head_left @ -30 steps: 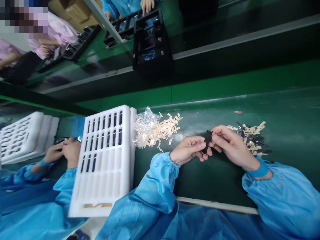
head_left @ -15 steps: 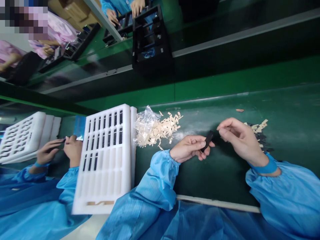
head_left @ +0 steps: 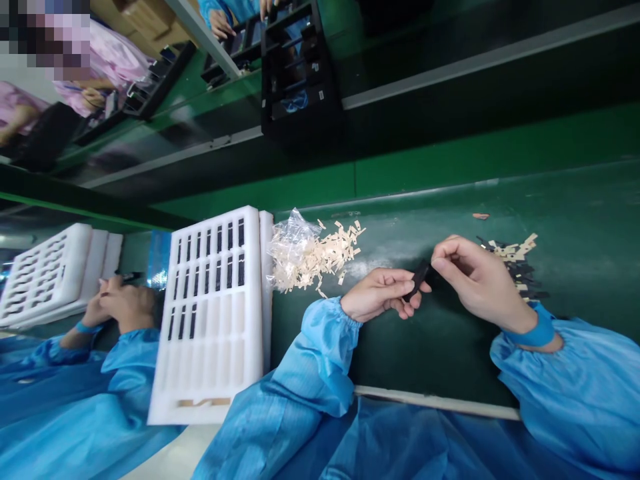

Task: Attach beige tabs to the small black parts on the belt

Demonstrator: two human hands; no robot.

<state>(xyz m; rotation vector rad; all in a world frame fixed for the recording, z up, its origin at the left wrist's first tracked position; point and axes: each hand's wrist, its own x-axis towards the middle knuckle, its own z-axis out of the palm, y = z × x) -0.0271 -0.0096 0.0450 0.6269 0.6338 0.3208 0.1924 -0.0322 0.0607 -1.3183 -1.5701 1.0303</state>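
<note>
Hands — two | left hand (head_left: 380, 295) fingers clamped on one black part (head_left: 418, 277) | right hand (head_left: 473, 277) fingers pinched at its tip

I see a dark green counter (head_left: 440, 347) carrying a white slotted foam tray (head_left: 213, 320), a heap of beige strips (head_left: 320, 257) beside a clear bag (head_left: 293, 240), and mixed black-and-beige pieces (head_left: 517, 267).

Right hand (head_left: 473, 277) back at black part (head_left: 419, 279) after brief lift away; fingertips touching again.
</note>
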